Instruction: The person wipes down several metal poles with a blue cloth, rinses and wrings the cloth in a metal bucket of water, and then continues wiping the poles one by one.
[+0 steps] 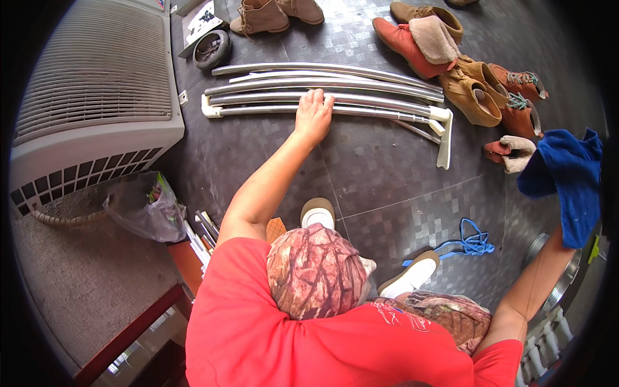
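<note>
My left hand (313, 113) reaches over the nearer tubes of a bundle of shiny metal tubes (367, 100), its fingers bent across them. The tubes lie side by side on the dark floor, with white plastic corner joints (211, 107) on some ends and a flat white plastic foot (444, 145) at the right. A blue cloth (568, 169) hangs at the far right, at the end of my right forearm (537, 280). It covers my right hand, so the fingers are hidden. A tangled blue strap (471, 243) lies beside my right shoe (411, 275).
Several ankle boots (476, 96) stand or lie beyond the tubes' right end. A large grey slatted unit (101, 72) fills the upper left, near a small black tyre (212, 50). A clear plastic bag (154, 213) and thin rods (198, 242) are at my left. A round metal container (563, 285) is beside my right forearm.
</note>
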Demonstrator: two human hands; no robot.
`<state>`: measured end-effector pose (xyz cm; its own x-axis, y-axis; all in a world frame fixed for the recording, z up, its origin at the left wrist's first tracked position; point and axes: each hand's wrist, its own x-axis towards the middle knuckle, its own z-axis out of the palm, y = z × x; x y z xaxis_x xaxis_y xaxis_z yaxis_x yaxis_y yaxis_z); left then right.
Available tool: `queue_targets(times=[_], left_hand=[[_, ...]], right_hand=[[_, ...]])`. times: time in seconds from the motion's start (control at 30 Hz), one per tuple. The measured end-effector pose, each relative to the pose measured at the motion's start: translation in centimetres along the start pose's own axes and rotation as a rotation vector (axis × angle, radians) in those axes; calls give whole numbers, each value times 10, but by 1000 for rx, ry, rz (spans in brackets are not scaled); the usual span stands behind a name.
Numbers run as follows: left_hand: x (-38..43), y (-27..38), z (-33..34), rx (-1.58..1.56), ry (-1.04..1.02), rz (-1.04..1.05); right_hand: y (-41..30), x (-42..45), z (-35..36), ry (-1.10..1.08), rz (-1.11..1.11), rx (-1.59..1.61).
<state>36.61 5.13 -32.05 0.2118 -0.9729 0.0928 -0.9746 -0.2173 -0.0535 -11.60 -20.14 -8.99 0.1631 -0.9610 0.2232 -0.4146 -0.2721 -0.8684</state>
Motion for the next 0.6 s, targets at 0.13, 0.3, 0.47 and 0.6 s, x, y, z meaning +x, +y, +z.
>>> queue_targets(times=[0.13, 0.3, 0.47, 0.6], left_hand=[[-15, -13, -4, -105, 82, -123], [-41, -53, 15, -1671, -219, -1498], [-32, -48, 38, -1874, 40, -1574], [-23, -50, 45, -1812, 30, -1509]], right_hand=[[-4, 1, 11, -26, -21, 1], [-14, 4, 17, -41, -48, 9], [-15, 2, 14, -57, -47, -6], [-18, -4, 23, -101, -44, -7]])
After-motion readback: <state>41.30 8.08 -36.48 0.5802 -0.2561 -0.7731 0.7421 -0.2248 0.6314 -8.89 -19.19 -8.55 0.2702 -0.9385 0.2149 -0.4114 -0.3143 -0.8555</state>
